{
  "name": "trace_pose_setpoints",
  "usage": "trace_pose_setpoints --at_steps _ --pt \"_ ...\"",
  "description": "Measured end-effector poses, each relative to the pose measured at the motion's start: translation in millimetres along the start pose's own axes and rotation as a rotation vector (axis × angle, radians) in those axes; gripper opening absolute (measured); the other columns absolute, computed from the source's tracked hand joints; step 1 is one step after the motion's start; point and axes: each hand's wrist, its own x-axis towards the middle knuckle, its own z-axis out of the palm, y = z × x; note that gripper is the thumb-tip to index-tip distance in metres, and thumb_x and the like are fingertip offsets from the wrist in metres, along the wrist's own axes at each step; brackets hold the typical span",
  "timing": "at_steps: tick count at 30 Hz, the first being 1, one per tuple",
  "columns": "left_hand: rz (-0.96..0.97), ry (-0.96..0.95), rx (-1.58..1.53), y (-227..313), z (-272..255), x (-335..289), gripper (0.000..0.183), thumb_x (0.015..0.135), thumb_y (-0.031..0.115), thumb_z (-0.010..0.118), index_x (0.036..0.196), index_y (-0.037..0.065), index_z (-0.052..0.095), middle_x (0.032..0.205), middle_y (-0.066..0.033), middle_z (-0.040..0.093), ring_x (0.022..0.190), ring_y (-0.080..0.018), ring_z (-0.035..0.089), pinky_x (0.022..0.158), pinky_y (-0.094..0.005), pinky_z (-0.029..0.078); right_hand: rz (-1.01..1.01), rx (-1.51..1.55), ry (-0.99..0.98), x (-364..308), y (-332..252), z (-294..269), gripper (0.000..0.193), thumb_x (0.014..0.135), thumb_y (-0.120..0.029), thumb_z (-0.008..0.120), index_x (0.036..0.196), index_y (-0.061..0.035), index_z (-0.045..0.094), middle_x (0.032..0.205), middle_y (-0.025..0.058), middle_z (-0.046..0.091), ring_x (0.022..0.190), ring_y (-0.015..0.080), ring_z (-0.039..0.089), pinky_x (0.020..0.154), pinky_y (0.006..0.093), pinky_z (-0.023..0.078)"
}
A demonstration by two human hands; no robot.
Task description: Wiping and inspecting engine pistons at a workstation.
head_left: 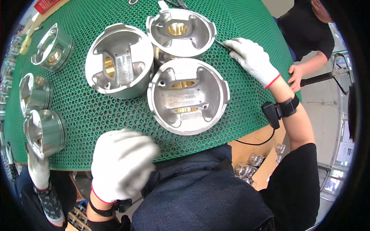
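Note:
Three large silver engine pistons stand crown-down on a green mesh mat (246, 15), hollow sides up: one at the left (135, 86), one at the back (196, 44) and one nearest me (189, 127). Brass-coloured bushings show in their pin bores. My right hand (252, 57), in a white knit glove, is closed on a thin dark tool (222, 45) just right of the back piston; the tool's kind is unclear. Low over the mat's near edge is my left hand (121, 161), gloved too. Motion smears its fingers, so anything in them is hidden.
Several more pistons lie along the left, including a tilted one (44, 131) that a co-worker's gloved hand (38, 171) touches. Another person (308, 34) stands at the far right, a hand by the mat's edge. Below the table, a cardboard box (266, 169) sits among small metal parts.

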Motion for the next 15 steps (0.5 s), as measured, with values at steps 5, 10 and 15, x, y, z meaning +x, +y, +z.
trace_pose_setpoints --at_steps 5,10,15 --pt "0.131 -0.046 0.465 35 40 67 0.035 0.073 0.016 0.060 0.108 0.007 0.064 0.106 -0.0115 0.060 0.099 -0.0252 0.059 0.089 -0.0430 0.048 0.085 -0.185 -0.036 4 -29 -3 0.030 0.088 -0.016 0.055 0.118 -0.0193 0.059 0.092 0.0094 0.059 0.082 0.0307 0.063 0.067 0.0418 0.053" --pt "-0.111 0.019 0.623 41 58 40 0.034 0.072 0.012 0.064 0.105 0.006 0.060 0.101 -0.0103 0.061 0.094 -0.0271 0.060 0.090 -0.0400 0.046 0.146 0.303 0.213 -26 0 -1 0.036 0.086 -0.009 0.050 0.121 -0.0152 0.058 0.097 0.0168 0.059 0.084 0.0388 0.062 0.073 0.0490 0.052" --pt "-0.373 0.218 0.414 20 86 -68 0.040 0.075 0.010 0.070 0.113 0.008 0.062 0.114 -0.0082 0.063 0.103 -0.0277 0.062 0.083 -0.0372 0.052 0.549 1.478 0.072 -88 -46 -48 0.041 0.094 -0.014 0.044 0.132 0.0005 0.049 0.083 0.0056 0.059 0.050 0.0049 0.045 0.041 0.0183 0.033"
